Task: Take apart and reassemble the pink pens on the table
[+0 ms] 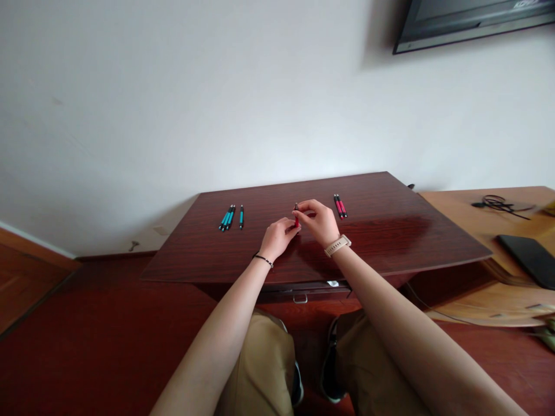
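Above the middle of the dark wooden table (368, 248), a red pen (296, 222) with a dark upper end stands roughly upright between my hands. The fingers of my left hand (277, 237) are closed around its lower part, close to the tabletop. My right hand (318, 219) pinches the upper part between thumb and fingers. Over to the left lies a group of turquoise and black pens (226, 218), with one turquoise pen (241, 217) slightly apart from them. Pink and black pens (340, 206) lie side by side just beyond my right hand.
A white wall rises behind the table, with a screen (472, 29) at upper right. On the right, a lighter wooden desk (451, 208) holds a coiled black cable (498, 203) and a flat black object (529, 260). A drawer handle (300, 299) shows below the table's front edge.
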A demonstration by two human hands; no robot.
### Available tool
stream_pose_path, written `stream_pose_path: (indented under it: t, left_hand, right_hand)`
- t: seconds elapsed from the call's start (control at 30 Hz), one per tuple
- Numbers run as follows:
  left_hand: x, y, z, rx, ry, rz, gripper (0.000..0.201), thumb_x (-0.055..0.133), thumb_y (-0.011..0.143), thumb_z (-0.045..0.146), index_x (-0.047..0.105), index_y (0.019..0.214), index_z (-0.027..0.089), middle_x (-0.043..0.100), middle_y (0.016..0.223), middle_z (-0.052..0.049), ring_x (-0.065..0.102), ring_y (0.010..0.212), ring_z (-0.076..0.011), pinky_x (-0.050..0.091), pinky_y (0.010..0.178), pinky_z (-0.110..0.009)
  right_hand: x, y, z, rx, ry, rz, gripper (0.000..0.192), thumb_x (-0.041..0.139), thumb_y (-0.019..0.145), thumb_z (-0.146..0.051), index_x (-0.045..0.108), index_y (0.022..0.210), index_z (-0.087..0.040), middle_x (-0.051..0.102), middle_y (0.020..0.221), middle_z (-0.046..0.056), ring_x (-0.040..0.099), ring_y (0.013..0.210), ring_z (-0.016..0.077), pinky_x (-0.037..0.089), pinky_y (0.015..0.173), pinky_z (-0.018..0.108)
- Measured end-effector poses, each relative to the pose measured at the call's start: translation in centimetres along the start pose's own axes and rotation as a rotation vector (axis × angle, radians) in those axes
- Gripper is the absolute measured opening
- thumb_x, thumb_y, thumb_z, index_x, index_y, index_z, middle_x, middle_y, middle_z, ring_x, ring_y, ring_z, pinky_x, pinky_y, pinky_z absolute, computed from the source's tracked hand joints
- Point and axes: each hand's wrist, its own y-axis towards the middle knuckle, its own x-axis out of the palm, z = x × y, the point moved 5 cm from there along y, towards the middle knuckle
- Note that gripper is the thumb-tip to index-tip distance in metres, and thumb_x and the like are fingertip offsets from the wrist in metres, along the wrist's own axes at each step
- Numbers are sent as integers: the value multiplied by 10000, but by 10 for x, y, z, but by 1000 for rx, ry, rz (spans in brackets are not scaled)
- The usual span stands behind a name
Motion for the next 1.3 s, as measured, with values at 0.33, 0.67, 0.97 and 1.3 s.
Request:
stream_pose_path:
  t: [0.33,0.67,0.97,1.3]
  left_hand:
    - [2,0,-4,9,-1,0,137,699,1014,327,805,1016,240,767,990,-44,696,841,-189,495,771,-282]
    - [2,0,-5,-10,19,-2,137,705,1006,330,809,1018,242,768,983,-45,671,795,-177,479,739,-275]
    - [4,1,-7,-21,-42,-6,149,704,1005,342,804,1021,232,772,976,-45,669,797,-175,497,757,-279]
    - [5,2,-8,-7,-69,-21,135,710,998,309,800,982,211,754,946,-47,650,778,-169,491,753,-281]
  right_hand:
    - [1,-1,5,26,-18,-25,201,735,941,-412,800,987,-227,823,1051,72,783,922,239,640,872,377]
    - [0,-1,3,80,-32,-21,240,776,899,-458,764,928,-221,819,950,68,775,829,235,621,805,365]
    - [0,-3,1,76,-11,-59,249,719,925,-451,767,1021,-226,834,1035,68,784,903,239,616,844,358]
    - [3,-3,8,87,15,-86,245,728,909,-453,749,1009,-230,822,999,64,773,889,233,609,809,354]
